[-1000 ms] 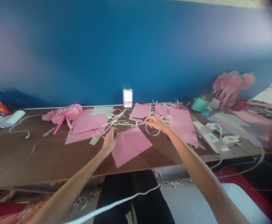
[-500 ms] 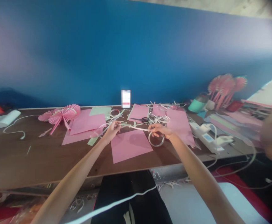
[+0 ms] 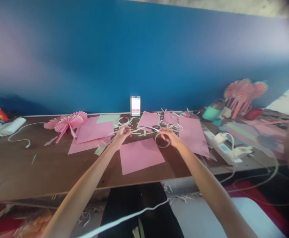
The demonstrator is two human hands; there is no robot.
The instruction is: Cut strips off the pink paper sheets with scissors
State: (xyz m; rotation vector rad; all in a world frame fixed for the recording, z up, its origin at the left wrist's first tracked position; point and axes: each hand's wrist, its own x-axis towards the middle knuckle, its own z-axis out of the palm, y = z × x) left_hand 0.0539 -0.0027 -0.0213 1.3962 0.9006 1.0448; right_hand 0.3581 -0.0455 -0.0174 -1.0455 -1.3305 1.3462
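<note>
One head-worn camera is looking forward and down from above the person's lap (image 3: 131, 198), facing a blue wall (image 3: 144, 56) across the table (image 3: 60, 165). It is viewing the left hand (image 3: 121, 136) and right hand (image 3: 171, 137) from fairly near, the forearms (image 3: 87, 181) being closer.

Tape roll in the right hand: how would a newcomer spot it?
Under the blue wall stands a brown table, a pink sheet nearest its front edge. By that sheet's far right corner is the tape roll; unlike the ring lying farther back, it's held in the right hand.
</note>
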